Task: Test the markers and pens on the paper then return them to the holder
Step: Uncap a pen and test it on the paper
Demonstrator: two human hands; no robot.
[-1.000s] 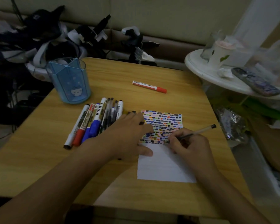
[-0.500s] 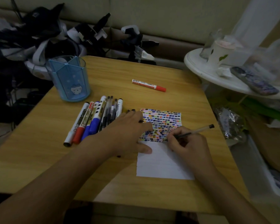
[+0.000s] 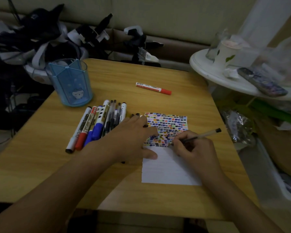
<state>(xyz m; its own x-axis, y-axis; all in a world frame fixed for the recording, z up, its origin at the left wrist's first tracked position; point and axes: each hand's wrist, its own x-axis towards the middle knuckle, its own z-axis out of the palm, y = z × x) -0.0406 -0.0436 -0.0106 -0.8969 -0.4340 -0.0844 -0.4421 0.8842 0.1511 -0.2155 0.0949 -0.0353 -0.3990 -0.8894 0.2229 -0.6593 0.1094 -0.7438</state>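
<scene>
A white paper [image 3: 166, 170] lies on the wooden table [image 3: 40, 165], its upper half filled with small coloured marks. My right hand [image 3: 195, 148] grips a thin black pen [image 3: 202, 134] with its tip on the paper at the lower edge of the marks. Flat on the paper's left edge rests my left hand [image 3: 133, 140], fingers spread. Several markers and pens [image 3: 97, 123] lie side by side to the left of the paper. A red marker [image 3: 153, 88] lies alone further back. The blue holder [image 3: 70, 82] stands upright at the back left.
A round white side table [image 3: 217, 76] at the right carries a paper cup [image 3: 227, 52], a glass and a phone [image 3: 262, 83]. Black and white gear is piled behind the table's back left edge. Bags lie on the floor to the right.
The hands, pen and paper hold nearly the same pose; only the view has shifted slightly. The pen tip stays at the lower edge of the marks.
</scene>
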